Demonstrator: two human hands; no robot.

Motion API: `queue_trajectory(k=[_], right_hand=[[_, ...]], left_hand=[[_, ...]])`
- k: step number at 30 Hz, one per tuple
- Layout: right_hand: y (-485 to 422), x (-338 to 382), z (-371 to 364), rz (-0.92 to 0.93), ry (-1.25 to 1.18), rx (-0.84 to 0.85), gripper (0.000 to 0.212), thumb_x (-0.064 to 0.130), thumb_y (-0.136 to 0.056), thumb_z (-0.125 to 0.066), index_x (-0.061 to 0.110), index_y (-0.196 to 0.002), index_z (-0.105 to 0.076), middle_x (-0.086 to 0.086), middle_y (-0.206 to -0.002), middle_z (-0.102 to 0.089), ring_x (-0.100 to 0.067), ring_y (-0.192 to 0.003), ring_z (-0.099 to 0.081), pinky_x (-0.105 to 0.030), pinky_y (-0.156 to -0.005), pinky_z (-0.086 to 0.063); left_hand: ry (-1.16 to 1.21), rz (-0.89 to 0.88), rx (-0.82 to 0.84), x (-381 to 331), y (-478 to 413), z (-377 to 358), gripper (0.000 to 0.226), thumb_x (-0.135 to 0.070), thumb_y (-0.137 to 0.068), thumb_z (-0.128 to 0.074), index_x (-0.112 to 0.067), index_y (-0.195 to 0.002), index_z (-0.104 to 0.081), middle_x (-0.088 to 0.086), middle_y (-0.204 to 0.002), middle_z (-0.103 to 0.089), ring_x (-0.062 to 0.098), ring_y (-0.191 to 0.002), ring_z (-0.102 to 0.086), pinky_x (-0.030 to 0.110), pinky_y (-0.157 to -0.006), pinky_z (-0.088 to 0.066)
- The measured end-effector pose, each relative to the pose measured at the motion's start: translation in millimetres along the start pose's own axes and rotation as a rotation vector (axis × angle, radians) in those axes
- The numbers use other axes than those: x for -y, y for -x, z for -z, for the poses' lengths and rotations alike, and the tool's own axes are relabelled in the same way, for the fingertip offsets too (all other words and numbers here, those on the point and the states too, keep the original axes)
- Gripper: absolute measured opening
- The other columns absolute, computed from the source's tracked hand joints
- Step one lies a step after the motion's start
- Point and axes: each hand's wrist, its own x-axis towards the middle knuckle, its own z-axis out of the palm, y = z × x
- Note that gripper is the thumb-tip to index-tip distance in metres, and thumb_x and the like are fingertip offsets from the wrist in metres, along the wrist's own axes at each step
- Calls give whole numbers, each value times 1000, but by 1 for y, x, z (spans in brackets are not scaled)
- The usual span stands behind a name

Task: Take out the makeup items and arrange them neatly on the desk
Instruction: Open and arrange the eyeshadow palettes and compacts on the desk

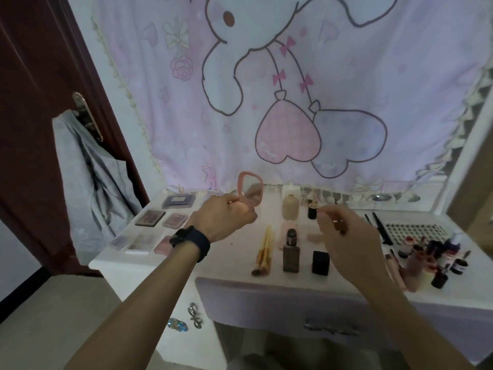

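Surface [234,265]: white, with makeup laid out in groups. Landmark: square bottle [290,253], upright near the front edge.

- Left hand [226,217]: raised above the surface, behind and left of the bottle. Grip clenched round the base of a pink compact [250,192], whose lid stands open with the mirror showing. Black watch [190,243] on the wrist.
- Right hand [344,236]: raised just right of the bottle, fingers curled together. Blurred, so I cannot tell whether the grip grasps anything.
- Brushes [262,249]: a bundle lying just left of the bottle, bristles toward the front edge.
- Black cube [320,263]: just right of the bottle, apart from it.
- Cream jar [290,208]: upright behind the bottle.
- Palettes [160,225]: flat in rows, well left of the bottle.
- Lash tray [416,231]: flat, well right of the bottle.
- Small bottles [437,260]: a crowded cluster, far right of the bottle.
- Pink curtain [266,102]: hangs behind the surface.
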Motion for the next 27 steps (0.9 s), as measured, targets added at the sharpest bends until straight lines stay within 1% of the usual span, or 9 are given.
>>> queue_trajectory(k=[2, 4, 7, 10, 13, 15, 19, 24, 27], right_hand=[[10, -27, 5, -25, 94, -23, 39, 51, -92, -54, 24, -120, -63, 12, -105, -65, -1, -94, -60, -22, -83, -51], [24, -52, 1, -57, 175, 43, 69, 69, -84, -46, 23, -134, -53, 5, -129, -57, -13, -114, -54, -31, -97, -46], [40, -85, -10, -112, 283, 197, 86, 82, -79, -43, 30, -146, -34, 8, -148, -39, -11, -134, -38, -26, -106, -30], [43, -107, -26, -152, 346, 323, 98, 84, -75, -43, 29, -152, -22, 8, -159, -26, -12, -145, -25, -28, -113, -22], [41, -117, -34, -121, 447, 326, 97, 81, -80, -41, 21, -154, -21, 3, -162, -24, -15, -148, -22, -27, -115, -14], [41, -120, -38, -63, 537, 288, 96, 80, -83, -32, 15, -153, -29, -2, -160, -30, -18, -147, -27, -25, -114, -12], [43, -121, -42, 9, 628, 206, 82, 73, -88, -35, 9, -135, -58, -7, -143, -56, -23, -133, -52, -30, -110, -27], [44, -123, -43, 15, 688, 222, 75, 68, -90, -39, 9, -129, -63, -8, -134, -63, -23, -124, -60, -32, -106, -34], [45, -120, -41, 21, 691, 239, 74, 66, -90, -41, 6, -127, -64, -10, -133, -64, -24, -124, -61, -34, -107, -35]], left_hand=[[-66, 58, -4, 2, -21, -17, 30, -50, -69, -64, -24, -81, -70, -3, -74, -69, 14, -71, -61, 38, -69, -54], [-122, 115, -4, 6, -39, -34, 37, -59, -68, -59, -26, -83, -70, -7, -79, -68, 14, -75, -60, 30, -67, -49], [-190, 195, 19, 10, -67, -67, 50, -66, -64, -54, -25, -88, -68, -3, -87, -68, 20, -81, -60, 33, -76, -50], [-231, 240, 21, 12, -86, -92, 57, -67, -66, -54, -22, -99, -65, 4, -97, -68, 28, -91, -60, 43, -90, -50], [-217, 284, 16, 14, -101, -108, 64, -66, -67, -55, -20, -110, -64, 8, -107, -66, 31, -99, -58, 46, -94, -48], [-201, 315, 16, 14, -109, -115, 66, -65, -68, -56, -19, -114, -64, 10, -111, -64, 33, -102, -57, 46, -95, -48], [-208, 347, -11, 16, -121, -128, 59, -61, -74, -55, -18, -114, -62, 11, -111, -62, 34, -103, -55, 47, -93, -49], [-234, 349, -18, 20, -134, -140, 74, -64, -77, -56, -16, -134, -53, 15, -136, -47, 38, -124, -43, 50, -99, -40], [-256, 341, 14, 20, -137, -142, 82, -71, -78, -53, -16, -139, -51, 17, -143, -41, 39, -128, -39, 51, -103, -37]])
